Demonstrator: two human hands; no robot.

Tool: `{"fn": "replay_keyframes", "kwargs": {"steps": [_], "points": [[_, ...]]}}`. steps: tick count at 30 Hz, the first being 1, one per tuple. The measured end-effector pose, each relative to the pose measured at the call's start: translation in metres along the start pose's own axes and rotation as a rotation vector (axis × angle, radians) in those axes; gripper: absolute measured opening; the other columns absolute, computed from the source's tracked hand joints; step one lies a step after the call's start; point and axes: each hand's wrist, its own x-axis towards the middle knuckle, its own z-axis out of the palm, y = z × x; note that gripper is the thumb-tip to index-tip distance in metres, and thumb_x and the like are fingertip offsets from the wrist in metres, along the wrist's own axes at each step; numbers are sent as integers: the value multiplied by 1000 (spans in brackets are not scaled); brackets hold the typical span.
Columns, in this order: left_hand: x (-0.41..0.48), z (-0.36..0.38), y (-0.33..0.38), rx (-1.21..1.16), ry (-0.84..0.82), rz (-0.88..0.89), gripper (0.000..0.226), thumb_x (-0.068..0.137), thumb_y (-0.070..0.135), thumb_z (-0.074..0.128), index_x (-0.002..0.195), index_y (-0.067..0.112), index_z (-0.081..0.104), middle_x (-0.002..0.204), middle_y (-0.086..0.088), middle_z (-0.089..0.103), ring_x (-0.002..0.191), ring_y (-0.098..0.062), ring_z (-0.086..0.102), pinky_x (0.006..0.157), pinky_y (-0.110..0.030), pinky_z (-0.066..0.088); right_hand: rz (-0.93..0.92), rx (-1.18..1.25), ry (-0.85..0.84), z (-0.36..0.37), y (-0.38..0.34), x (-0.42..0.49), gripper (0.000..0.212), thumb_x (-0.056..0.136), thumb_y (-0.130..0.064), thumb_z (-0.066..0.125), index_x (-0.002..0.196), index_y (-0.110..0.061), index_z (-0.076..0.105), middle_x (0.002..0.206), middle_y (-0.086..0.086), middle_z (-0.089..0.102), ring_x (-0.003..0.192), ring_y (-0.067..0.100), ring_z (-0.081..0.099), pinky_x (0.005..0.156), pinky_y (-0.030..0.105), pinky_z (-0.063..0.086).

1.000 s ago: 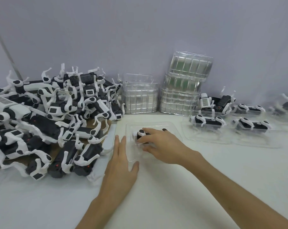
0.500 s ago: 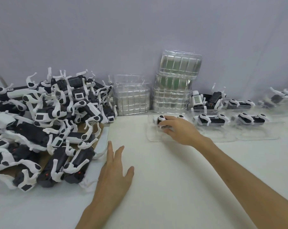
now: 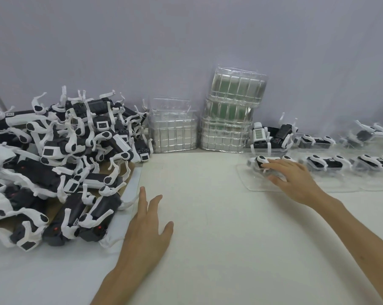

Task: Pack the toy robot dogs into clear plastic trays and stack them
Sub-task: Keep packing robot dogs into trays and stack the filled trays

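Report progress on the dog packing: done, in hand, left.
Done: several packed trays lie in rows at the right. In hand: the right hand lies over a dog seated in a tray beside them; the left hand rests open on the table. Left: a big pile of loose dogs, empty tray stacks at the wall, and stacking what is packed.

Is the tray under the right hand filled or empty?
Filled: a toy dog lies in the clear tray beneath the right hand.

The left hand [image 3: 145, 227] is lying flat at the middle of the worktop [image 3: 208, 249]; the right hand [image 3: 290, 180] is reaching far right, fingers straight.
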Motion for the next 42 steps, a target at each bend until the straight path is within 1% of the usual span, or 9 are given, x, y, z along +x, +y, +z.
{"fn": "replay_keyframes", "kwargs": {"steps": [7, 12, 17, 20, 24, 30, 37, 40, 42], "points": [[-2, 2, 0, 103, -39, 42, 55, 100, 38, 48, 150, 33, 26, 166, 10, -5, 145, -19, 27, 113, -30, 26, 218, 11, 203, -7, -22, 5, 41, 91, -15, 62, 131, -25, 62, 139, 2, 58, 133, 26, 46, 115, 49, 18], [-4, 7, 2, 334, -96, 107, 47, 106, 38, 27, 152, 33, 23, 166, 8, 7, 153, -17, -1, 121, -31, 0, -74, 249, 338, -12, -96, 32, 32, 90, -10, 63, 121, -17, 67, 127, 3, 64, 117, 26, 57, 105, 52, 41], [-4, 7, 6, 386, -154, 84, 50, 106, 39, 21, 155, 33, 15, 167, 7, -2, 153, -18, -8, 122, -34, -5, -333, -44, 274, 10, -175, 105, 39, 94, -23, 63, 132, -18, 57, 133, 3, 62, 122, 27, 56, 101, 42, 35], [-3, 2, 12, 430, -167, 88, 45, 100, 31, 41, 145, 28, 44, 161, -3, 29, 149, -29, 26, 120, -41, 23, -334, -138, 191, 28, -207, 157, 56, 95, -32, 62, 146, -19, 42, 146, 4, 52, 131, 27, 49, 105, 46, 34], [2, -1, 10, 425, -139, 136, 39, 67, 42, 59, 99, 29, 79, 114, -1, 74, 103, -27, 72, 75, -41, 61, -313, -271, 162, 40, -223, 213, 67, 95, -33, 62, 152, -16, 30, 151, 8, 44, 135, 31, 45, 106, 49, 35], [11, 2, 4, 466, -146, 120, 45, 58, 52, 59, 93, 34, 80, 112, 2, 75, 100, -23, 73, 86, -32, 36, -329, -293, 80, 52, -229, 246, 53, 96, -19, 60, 145, -21, 41, 143, 7, 52, 123, 29, 55, 105, 45, 32], [8, 0, 5, 416, -104, 112, 48, 81, 46, 39, 112, 37, 74, 129, 5, 67, 117, -22, 65, 90, -36, 56, -449, -54, 344, 22, -232, 203, 49, 89, -9, 67, 135, -19, 53, 125, 3, 60, 114, 25, 58, 101, 38, 29], [5, 2, 4, 423, -115, 138, 49, 98, 43, 32, 146, 38, 45, 161, 5, 28, 149, -25, 26, 121, -38, 17, -523, 121, 370, 3, -231, 159, 47, 87, -13, 72, 131, -20, 57, 110, -4, 65, 99, 19, 62, 97, 34, 32], [5, 6, -2, 360, -145, 142, 52, 103, 46, 25, 154, 39, 20, 167, 8, 1, 154, -19, -4, 118, -31, -11, -572, 244, 364, -7, -226, 121, 45, 84, -13, 75, 127, -20, 63, 99, -8, 64, 86, 15, 62, 95, 40, 42]]}}
